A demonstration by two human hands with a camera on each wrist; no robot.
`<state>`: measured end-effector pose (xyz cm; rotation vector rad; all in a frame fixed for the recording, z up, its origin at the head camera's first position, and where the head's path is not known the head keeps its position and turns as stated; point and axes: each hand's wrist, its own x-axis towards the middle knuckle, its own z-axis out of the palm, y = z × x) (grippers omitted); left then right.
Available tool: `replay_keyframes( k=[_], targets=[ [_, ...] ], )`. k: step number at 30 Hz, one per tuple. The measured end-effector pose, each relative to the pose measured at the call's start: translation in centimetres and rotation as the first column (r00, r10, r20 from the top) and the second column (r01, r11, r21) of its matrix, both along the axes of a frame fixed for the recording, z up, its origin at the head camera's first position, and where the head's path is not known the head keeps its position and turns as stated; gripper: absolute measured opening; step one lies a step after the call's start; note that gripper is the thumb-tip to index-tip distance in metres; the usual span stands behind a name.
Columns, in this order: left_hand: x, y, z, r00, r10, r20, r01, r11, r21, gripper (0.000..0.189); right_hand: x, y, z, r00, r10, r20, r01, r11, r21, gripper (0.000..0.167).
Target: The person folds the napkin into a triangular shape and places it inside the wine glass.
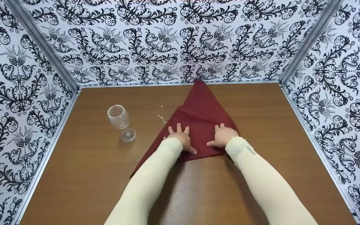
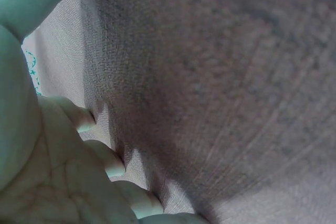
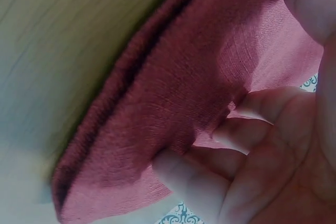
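A dark red cloth napkin (image 1: pixel 198 115) lies folded on the wooden table, one point reaching toward the back wall and another toward the front left. My left hand (image 1: pixel 181 139) rests on its left front part with fingers spread. On the right front part, my right hand (image 1: pixel 225 136) presses down, thumb stretched inward. The left wrist view has the left fingers (image 2: pixel 107 158) touching the cloth (image 2: pixel 210 87) with their tips. In the right wrist view, the right fingertips (image 3: pixel 168 163) press the red cloth (image 3: pixel 142 108) near its folded, doubled edge.
A clear stemmed glass (image 1: pixel 119 118) stands on the table (image 1: pixel 83 162) to the left of the napkin. Small bright specks (image 1: pixel 161 118) show between glass and cloth. Patterned black-and-white panels (image 1: pixel 173 43) wall in the back and both sides.
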<state>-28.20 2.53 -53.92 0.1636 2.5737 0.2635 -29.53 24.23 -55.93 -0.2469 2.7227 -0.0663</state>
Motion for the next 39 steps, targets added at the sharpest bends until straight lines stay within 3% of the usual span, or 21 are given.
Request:
replay_keyframes(
  k=[10,14,18,21,24,29,39],
  targets=[
    [-0.1,-0.1,0.1,1.0,-0.013,0.016,0.013,1.0,-0.022,0.121,1.2,-1.0,0.6,0.999,0.053,-0.013,-0.052,0.995,0.086,0.107],
    [-0.1,0.5,0.1,1.0,0.003,0.017,-0.003,1.0,-0.012,0.111,1.4,-1.3,1.1,0.998,0.062,-0.03,-0.058,0.993,0.106,0.092],
    [0.1,1.3,-0.3,0.998,0.055,-0.006,-0.055,0.998,0.001,0.113,0.3,-0.6,1.4,0.994,0.041,-0.099,-0.039,0.999,0.028,0.074],
    [0.2,1.7,-0.7,0.996,0.091,-0.019,-0.091,0.996,0.001,0.119,-0.8,0.6,0.8,0.994,0.048,-0.099,-0.055,0.996,-0.075,0.085],
    [0.3,1.9,-0.8,0.995,0.094,-0.019,-0.094,0.996,-0.004,0.121,-1.4,1.9,-0.1,0.998,0.062,-0.008,-0.063,0.987,-0.15,0.103],
    [0.0,1.8,-0.5,0.996,0.091,0.006,-0.09,0.996,-0.023,0.121,-1.5,2.8,-0.9,0.998,0.038,0.047,-0.027,0.974,-0.225,0.109],
    [-0.2,1.2,-0.4,0.997,0.073,0.017,-0.073,0.997,0.001,0.124,-1.0,1.9,-0.4,0.999,-0.004,0.043,0.01,0.992,-0.123,0.117]
  ],
)
